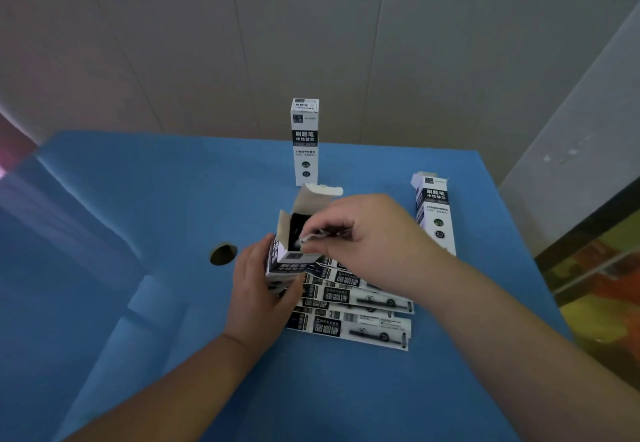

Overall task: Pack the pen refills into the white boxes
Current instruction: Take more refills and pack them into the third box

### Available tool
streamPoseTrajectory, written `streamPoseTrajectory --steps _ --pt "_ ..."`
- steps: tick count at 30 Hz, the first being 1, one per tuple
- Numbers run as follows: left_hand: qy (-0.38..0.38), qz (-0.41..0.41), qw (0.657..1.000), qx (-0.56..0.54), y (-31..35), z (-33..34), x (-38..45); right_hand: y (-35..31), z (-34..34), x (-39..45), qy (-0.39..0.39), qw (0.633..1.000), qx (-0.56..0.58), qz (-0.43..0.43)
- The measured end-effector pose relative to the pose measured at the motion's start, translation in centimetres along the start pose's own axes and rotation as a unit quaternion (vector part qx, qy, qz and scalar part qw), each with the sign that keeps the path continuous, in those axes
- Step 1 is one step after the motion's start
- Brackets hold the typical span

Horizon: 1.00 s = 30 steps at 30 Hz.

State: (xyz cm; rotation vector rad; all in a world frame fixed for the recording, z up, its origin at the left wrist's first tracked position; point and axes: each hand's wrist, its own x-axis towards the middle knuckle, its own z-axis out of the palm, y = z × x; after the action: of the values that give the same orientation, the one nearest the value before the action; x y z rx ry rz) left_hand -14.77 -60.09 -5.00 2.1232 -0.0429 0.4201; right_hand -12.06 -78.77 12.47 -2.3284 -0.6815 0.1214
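Head view: we note a blue worktop (138,303) against grey wall panels (173,43), left hand (258,291) gripping an open white box (291,254), right hand (360,230) fingers pinching pen refills (313,235) at its mouth.

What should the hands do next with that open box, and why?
Probably push the refill packet down into the open box. The right hand pinches the packet right at the box's mouth, its flaps are up, and the left hand grips the box. More packets wait on the blue table.
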Motion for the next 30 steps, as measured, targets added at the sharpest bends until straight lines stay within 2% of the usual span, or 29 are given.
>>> streamPoseTrajectory --steps 9,12,21,30 --pt "-0.008 0.008 0.998 0.055 0.1 0.0 0.0 -1.5 -1.1 -0.8 -0.049 0.986 -0.16 -0.003" --pt "-0.007 0.009 0.997 0.072 0.2 0.1 0.0 -2.0 -1.0 -0.3 -0.099 0.977 -0.187 0.027" --pt "-0.027 0.018 0.997 0.063 1.2 -0.2 -0.1 -1.7 -0.2 -0.4 -0.176 0.958 -0.221 0.042" --pt "-0.025 0.028 0.996 0.079 1.2 -0.1 -0.5 -1.0 0.9 -0.1 -0.242 0.949 -0.198 0.036"
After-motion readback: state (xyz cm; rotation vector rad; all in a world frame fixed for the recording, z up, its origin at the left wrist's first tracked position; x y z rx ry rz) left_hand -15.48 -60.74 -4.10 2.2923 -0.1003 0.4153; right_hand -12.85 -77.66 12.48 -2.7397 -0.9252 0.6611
